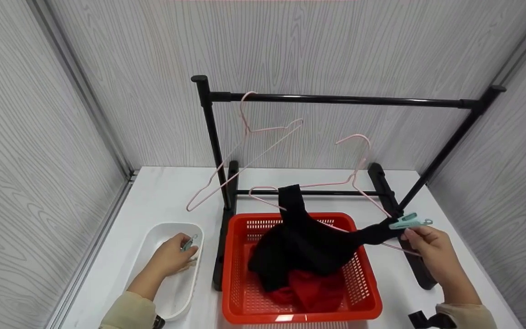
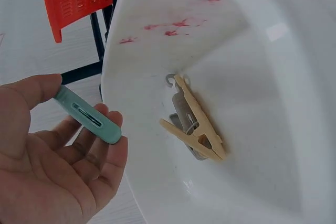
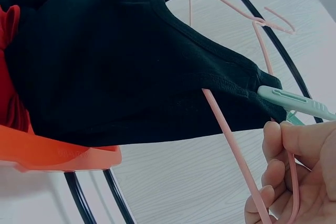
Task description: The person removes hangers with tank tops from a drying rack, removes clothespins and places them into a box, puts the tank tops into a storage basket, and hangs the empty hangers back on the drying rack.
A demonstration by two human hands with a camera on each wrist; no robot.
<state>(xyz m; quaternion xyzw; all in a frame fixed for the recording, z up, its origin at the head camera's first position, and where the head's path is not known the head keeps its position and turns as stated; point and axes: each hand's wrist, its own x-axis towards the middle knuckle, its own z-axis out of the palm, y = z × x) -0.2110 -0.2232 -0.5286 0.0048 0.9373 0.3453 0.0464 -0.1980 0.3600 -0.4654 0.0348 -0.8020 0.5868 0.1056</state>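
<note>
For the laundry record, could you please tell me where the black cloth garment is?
In the head view, the black cloth garment is just right of centre, partly over the red plastic basket, on a thin pink hanger, beside the right hand.

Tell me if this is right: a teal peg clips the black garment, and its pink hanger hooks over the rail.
Not hooked: the head view shows that pink hanger free of the rail. The teal peg on the black garment is right.
</note>
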